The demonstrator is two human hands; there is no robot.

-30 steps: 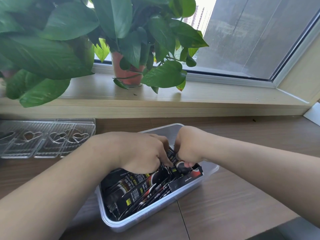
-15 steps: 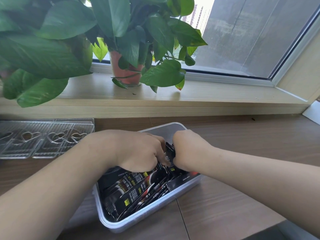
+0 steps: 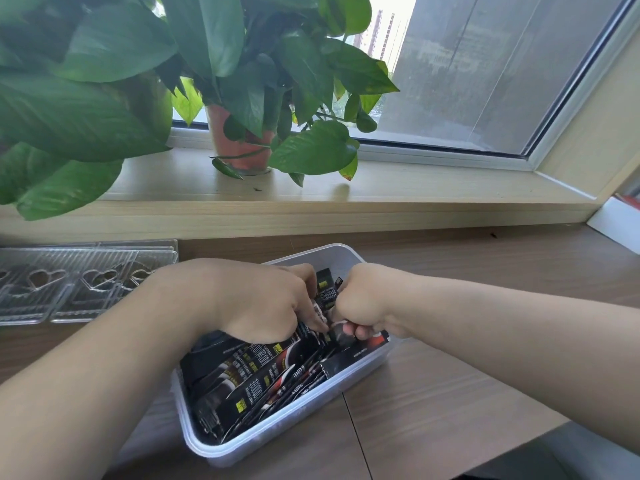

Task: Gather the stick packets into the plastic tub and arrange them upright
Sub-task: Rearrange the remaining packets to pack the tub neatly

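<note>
Packets: we judge the stick packets [image 3: 263,375] light, floppy, slick — best pinched mid-length.
Hands: left hand [image 3: 263,299], right hand [image 3: 360,303] both curl round packets toward the plastic tub's [image 3: 332,258] 12 o'clock.

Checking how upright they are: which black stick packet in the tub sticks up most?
The black stick packet poking up between the left hand and right hand at the translucent plastic tub's far end; the rest lie slanted lower.

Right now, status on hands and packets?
Left hand, right hand both gripping stick packets. Packets in plastic tub, leaning, not upright. Clear tray left, apart from tub.
</note>
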